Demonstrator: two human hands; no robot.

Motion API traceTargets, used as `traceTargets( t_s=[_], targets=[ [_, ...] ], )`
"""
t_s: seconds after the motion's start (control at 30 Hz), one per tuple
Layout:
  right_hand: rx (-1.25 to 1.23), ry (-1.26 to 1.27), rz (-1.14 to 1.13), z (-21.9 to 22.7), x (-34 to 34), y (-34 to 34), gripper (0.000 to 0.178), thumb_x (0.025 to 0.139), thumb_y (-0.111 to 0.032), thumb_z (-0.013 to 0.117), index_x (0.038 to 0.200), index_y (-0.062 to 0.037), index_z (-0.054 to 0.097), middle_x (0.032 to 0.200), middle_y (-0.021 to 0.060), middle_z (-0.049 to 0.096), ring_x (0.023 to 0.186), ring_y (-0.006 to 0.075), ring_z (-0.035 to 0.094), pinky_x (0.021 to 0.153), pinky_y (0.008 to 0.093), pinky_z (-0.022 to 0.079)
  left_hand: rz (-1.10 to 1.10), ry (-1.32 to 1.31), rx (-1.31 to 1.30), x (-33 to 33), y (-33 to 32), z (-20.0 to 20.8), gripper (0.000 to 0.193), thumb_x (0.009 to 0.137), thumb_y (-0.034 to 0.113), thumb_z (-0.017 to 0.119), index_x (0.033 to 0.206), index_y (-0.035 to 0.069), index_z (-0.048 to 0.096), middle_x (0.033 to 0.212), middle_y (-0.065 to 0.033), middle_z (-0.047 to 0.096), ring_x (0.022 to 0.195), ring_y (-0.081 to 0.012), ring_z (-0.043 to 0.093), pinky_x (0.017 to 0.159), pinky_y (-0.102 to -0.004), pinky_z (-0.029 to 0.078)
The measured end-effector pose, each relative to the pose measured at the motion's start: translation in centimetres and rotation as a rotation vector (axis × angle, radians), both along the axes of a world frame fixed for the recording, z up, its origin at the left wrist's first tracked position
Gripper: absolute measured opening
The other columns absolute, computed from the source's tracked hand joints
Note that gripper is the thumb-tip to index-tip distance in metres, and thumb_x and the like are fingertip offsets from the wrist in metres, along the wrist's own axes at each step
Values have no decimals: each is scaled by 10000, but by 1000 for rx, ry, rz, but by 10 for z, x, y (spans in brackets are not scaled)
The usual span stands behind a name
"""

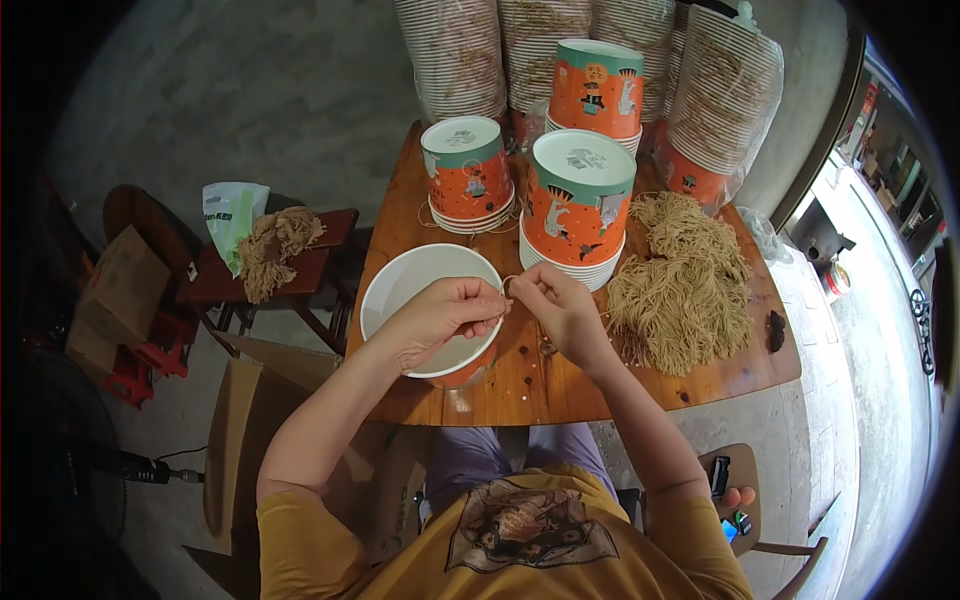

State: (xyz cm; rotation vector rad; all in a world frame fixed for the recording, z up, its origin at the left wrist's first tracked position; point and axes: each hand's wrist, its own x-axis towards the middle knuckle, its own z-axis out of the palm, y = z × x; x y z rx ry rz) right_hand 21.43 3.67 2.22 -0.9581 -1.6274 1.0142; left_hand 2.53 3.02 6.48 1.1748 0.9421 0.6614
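A white-lined paper bucket [464, 371] with an orange outside stands mouth up at the table's front. At its right rim, my left hand [450, 312] is closed in a pinch, the wrist over the bucket's mouth. Just to its right, my right hand [564, 306] is also closed in a pinch. A short piece of thin tan cord [508, 284] shows between the fingertips of both hands, its ends hidden. To the right lies a large heap of loose tan cords [688, 290].
Upside-down bucket stacks stand behind my hands: a short one [468, 185], a taller one [580, 205] and another [597, 95]. Plastic-wrapped stacks [725, 90] line the back. On the left, a stool [318, 255] holds more cords [280, 250] and a bag [232, 218]. An open carton [240, 430] sits below.
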Motion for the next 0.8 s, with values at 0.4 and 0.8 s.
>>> traceTargets(
  t_s=[0.4,0.8],
  targets=[
    [-82,21,-16,15,-12,-35,109,863,-90,624,867,11,582,702,14,591,619,34,473,548,215,412,37,-152,-186,-2,4,-2,150,915,126,566,1014,19,602,858,-1,603,735,-55,548,674,-184,461],
    [-102,179,-36,3,-11,-34,154,913,-130,600,857,14,590,711,-49,544,646,5,448,567,184,383,40,-235,-91,0,-8,-6,140,916,93,562,1034,17,559,897,-36,570,769,-89,541,736,-219,472]
  ],
)
